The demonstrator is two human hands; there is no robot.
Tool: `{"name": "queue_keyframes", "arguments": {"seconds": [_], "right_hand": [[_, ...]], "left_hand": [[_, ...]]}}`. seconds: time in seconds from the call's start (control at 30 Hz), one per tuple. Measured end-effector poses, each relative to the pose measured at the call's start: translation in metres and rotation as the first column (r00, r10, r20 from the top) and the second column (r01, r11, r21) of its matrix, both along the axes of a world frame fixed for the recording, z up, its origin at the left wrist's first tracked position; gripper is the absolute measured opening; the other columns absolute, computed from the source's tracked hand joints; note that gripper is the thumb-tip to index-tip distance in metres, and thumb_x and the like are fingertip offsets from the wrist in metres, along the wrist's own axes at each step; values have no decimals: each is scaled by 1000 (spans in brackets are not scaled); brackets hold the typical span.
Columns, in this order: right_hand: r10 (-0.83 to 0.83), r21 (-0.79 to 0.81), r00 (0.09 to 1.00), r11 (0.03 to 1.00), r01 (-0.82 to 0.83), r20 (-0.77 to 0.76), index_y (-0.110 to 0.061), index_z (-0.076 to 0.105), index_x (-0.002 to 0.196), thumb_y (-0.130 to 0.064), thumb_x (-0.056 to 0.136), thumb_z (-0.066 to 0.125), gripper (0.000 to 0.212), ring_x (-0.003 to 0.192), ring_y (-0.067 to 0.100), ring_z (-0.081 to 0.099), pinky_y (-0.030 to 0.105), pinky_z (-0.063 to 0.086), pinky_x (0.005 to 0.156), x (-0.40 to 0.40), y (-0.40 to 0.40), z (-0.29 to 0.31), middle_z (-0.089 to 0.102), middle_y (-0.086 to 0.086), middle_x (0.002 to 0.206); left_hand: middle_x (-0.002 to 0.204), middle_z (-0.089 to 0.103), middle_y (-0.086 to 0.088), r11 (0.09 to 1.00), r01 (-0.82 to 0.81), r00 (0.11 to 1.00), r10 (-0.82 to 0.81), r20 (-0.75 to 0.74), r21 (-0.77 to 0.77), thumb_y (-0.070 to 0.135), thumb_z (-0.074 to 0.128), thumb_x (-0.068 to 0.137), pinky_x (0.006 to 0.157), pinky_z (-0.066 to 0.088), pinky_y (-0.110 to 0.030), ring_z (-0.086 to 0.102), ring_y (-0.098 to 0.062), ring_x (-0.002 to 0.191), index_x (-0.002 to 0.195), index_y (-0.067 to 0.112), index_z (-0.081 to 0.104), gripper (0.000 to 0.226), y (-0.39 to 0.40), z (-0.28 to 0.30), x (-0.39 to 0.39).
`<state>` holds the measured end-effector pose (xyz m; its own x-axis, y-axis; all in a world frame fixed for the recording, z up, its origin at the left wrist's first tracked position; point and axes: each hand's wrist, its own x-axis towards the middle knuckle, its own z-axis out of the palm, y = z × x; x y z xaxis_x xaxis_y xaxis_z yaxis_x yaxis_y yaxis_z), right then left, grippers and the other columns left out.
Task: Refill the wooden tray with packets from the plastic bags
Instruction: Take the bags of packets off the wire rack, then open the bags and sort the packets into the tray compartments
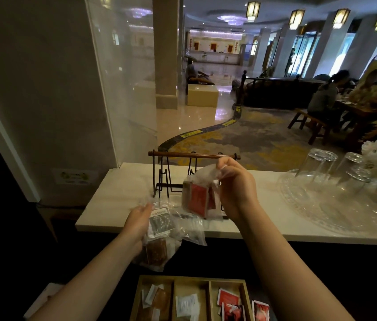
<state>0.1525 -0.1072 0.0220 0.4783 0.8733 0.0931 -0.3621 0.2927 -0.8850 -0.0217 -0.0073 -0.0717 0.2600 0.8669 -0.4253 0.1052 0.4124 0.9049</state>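
Pinching the red-packet bag [200, 196] above the wooden tray [191, 297], right hand [233, 181] should lower it there; left hand [137, 222] grips another bag [159, 235].

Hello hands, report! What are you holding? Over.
Right hand pinching bag of red packets. Left hand gripping bag of grey and brown packets. Wooden tray below, partly filled. Nothing blocking.

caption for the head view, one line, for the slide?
Left hand and right hand each hold a plastic bag of packets above the wooden tray at a lobby counter.
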Motion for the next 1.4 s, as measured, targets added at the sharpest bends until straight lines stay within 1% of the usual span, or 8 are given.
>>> {"name": "queue_keyframes", "arguments": {"seconds": [0.17, 0.3, 0.43, 0.7, 0.8, 1.03, 1.27, 1.4], "right_hand": [[248, 164, 952, 962, -220, -177, -9, 49, 66, 9, 63, 33, 24, 63, 21, 44, 38, 38, 92, -12, -5, -4, 42, 9, 66], [114, -77, 973, 992, -100, 199, -11, 51, 65, 5, 83, 40, 26, 72, 21, 52, 28, 47, 68, -27, -6, -38, 52, 7, 72], [-41, -83, 714, 987, 138, 699, -9, 54, 63, 5, 89, 42, 31, 81, 22, 57, 37, 50, 77, -42, -18, -77, 57, 4, 78], [243, -380, 942, 914, -143, 230, -21, 60, 106, -26, 96, 47, 17, 107, 29, 60, 53, 49, 95, -78, -57, -129, 62, 6, 114], [284, -443, 900, 888, -118, 329, -21, 55, 122, -29, 89, 61, 34, 110, 18, 61, 36, 52, 94, -91, -72, -159, 61, 0, 118], [232, -520, 856, 852, 50, 462, -23, 55, 79, -12, 90, 61, 17, 65, -11, 56, 7, 42, 61, -107, -104, -230, 60, -7, 76], [197, -623, 869, 767, 152, 454, -28, 49, 75, -16, 91, 59, 23, 66, -9, 61, 7, 44, 54, -94, -136, -280, 59, -6, 76], [169, -686, 873, 692, 225, 457, -25, 52, 80, -19, 92, 58, 14, 74, 10, 66, 20, 47, 61, -75, -156, -298, 66, -2, 81]], "left_hand": [[101, 74, -16, 998, 53, 993, -49, 105, -30, 52, 41, 95, 89, 53, -52, 70, -34, 93, 107, 14, 66, 47, -17, 2, 4], [119, 68, -19, 929, 270, 890, -140, 435, -252, 87, 21, 70, 91, 51, -53, 62, -38, 112, 117, 23, 64, 90, -30, 4, -14], [111, 70, -21, 880, 442, 813, -313, 491, -172, 63, 75, 61, 71, 59, -45, 68, -37, 100, 106, 14, 74, 67, -47, 5, -43], [91, 76, -13, 965, 257, 942, -264, 207, 59, 13, 70, 78, 59, 57, -26, 74, -24, 79, 101, 13, 69, 23, -89, -47, -68], [95, 76, -11, 975, 211, 968, -218, 122, 73, 7, 67, 83, 67, 58, -31, 74, -26, 85, 102, 17, 69, 22, -104, -79, -74], [96, 74, -7, 969, 222, 972, -211, -101, 110, 20, 64, 88, 64, 56, -23, 73, -19, 81, 110, 17, 63, 22, -141, -132, -66], [103, 69, -2, 901, 434, 861, -421, -284, -20, 41, 53, 92, 80, 57, -45, 69, -26, 90, 107, 30, 53, 18, -157, -162, -62], [106, 62, 6, 779, 619, 706, -499, -502, 98, 21, 51, 92, 66, 48, -25, 61, -16, 82, 107, 32, 54, 18, -153, -180, -54]]}}
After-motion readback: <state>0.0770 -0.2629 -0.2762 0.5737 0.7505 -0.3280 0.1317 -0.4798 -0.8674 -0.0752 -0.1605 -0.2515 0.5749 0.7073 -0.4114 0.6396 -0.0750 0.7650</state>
